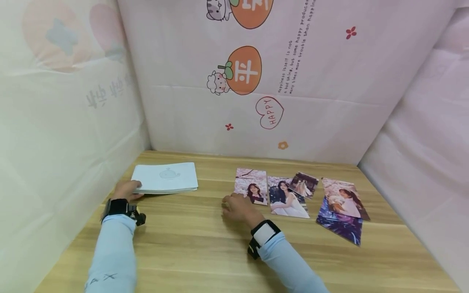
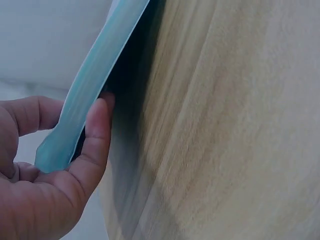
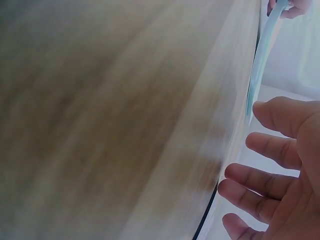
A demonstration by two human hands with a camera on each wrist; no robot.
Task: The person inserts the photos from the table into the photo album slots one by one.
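A white album (image 1: 150,177) with a whale drawn on its cover lies at the back left of the table. My left hand (image 1: 126,190) grips its left end. Thumb and fingers close round the thick pale blue-green side of the album (image 2: 90,85) in the left wrist view, with the fingertips (image 2: 98,117) beneath. My right hand (image 1: 239,207) is over the table beside the leftmost photo (image 1: 250,177), a portrait under pink blossom. Seen from the right wrist, its fingers (image 3: 260,180) are spread and loosely bent around nothing.
Right of that portrait lies a photo of a person in white (image 1: 289,208), overlapped by a small dark photo (image 1: 304,185). Farther right, another blossom photo (image 1: 342,197) partly covers a blue-purple one (image 1: 344,230). Printed white cloth (image 1: 183,122) encloses the wooden table (image 1: 190,244) behind and at both sides.
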